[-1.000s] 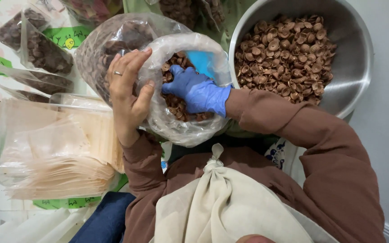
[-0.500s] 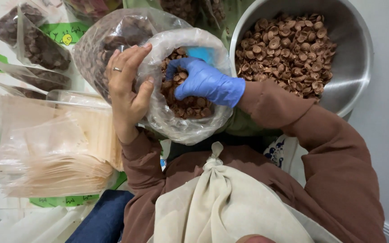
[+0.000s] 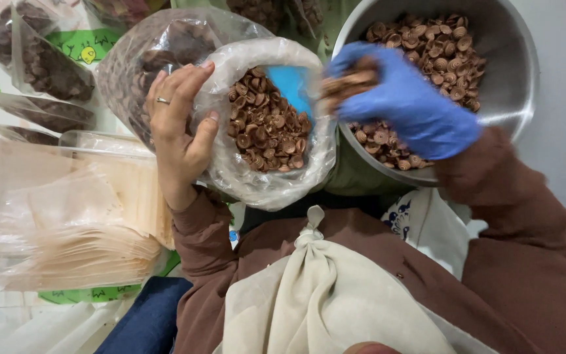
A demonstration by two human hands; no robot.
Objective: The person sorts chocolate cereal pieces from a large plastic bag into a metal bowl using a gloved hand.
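— Fingers [image 3: 361, 82] of the gloved right hand [image 3: 407, 98] curling closed around a clump of small brown shell-shaped pieces, hovering over the near rim of the steel bowl [image 3: 512, 85], just beside the open mouth of the clear bag [image 3: 263, 177].
— And the left?
— Bare left hand [image 3: 178, 131], ring on one finger, pinching the bag's rolled rim, thumb pressing inside the lip, other fingers spreading along the outside. Keeping the mouth wide and tilted toward the bowl.
— Filling how far?
— Judging roughly half full: brown pieces [image 3: 263, 128] heaping in the bottom, a blue scrap or scoop showing at the far wall, slack plastic above. Bowl holding plenty more [image 3: 440, 46], so much loading left.
— Done elsewhere?
— Looking like it: several packed bags [image 3: 40, 59] of darker pieces lying at the upper left, one larger bag [image 3: 158, 59] touching the back of the left hand.
— Room for moving?
— Tight. Bag mouth and bowl rim nearly touching, leaving only a short hop between. Clear box of flat pale empty bags [image 3: 73, 216] crowding the left wrist; bare wall closing in beyond the bowl. Cream cloth [image 3: 322, 295] bunching below, near both sleeves. Risking spills at the gap between rim and bag.
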